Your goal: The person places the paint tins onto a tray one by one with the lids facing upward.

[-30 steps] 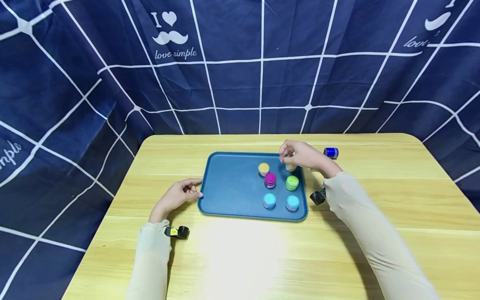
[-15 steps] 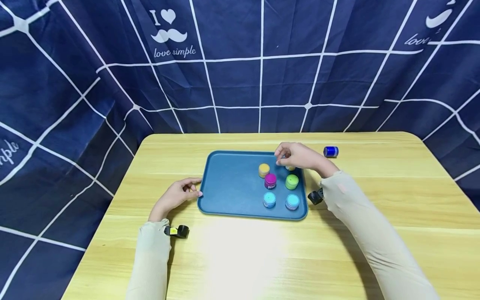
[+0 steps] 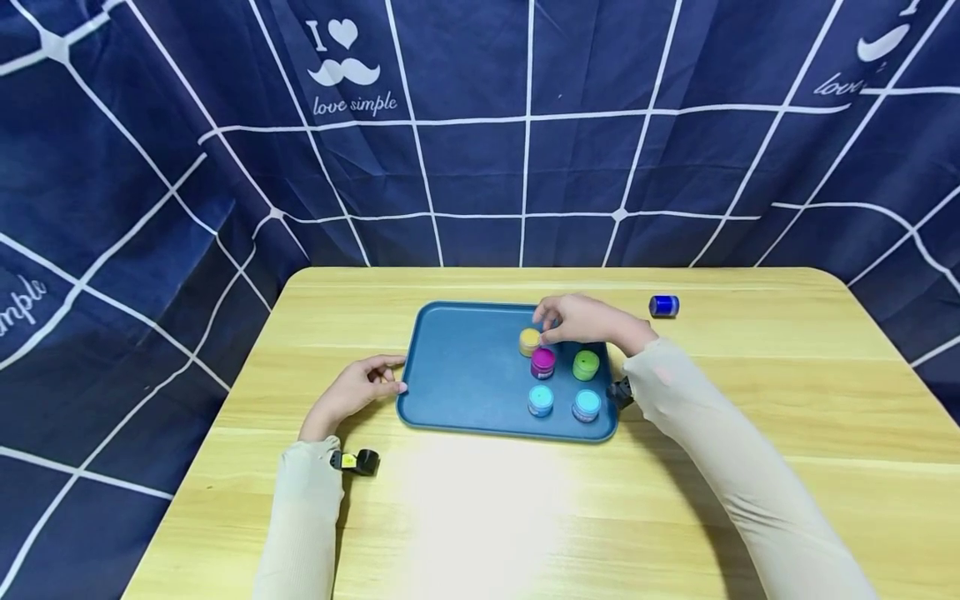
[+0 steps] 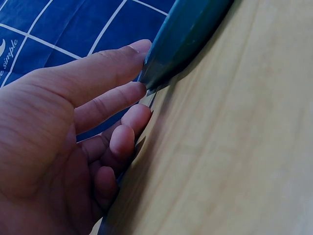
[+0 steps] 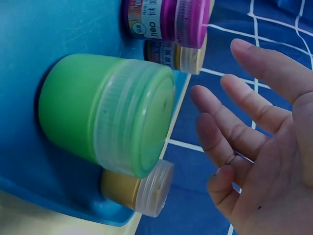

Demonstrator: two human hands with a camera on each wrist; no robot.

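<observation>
Left grip [image 3: 356, 394] loose, touching left edge of tray [image 3: 465, 367] | right grip [image 3: 585, 318] free, gap to green jar [image 3: 586, 365]

Head: looked forward, down
Left wrist: faced tray [image 4: 190, 34] closely
Right wrist: faced green jar [image 5: 107, 112] closely
All: shared tray

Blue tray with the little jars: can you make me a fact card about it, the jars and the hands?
Base: dark-blue rectangular tray on a wood-grain table
On it: small round yellow jar; small round magenta jar; small round green jar; small round gold jar with a clear lid; two small round light-blue jars
Off it: deep-blue cylindrical jar, lying on its side
Left hand: fingertips touching the tray's edge
Right hand: above the tray, near the yellow jar, holding nothing
</observation>
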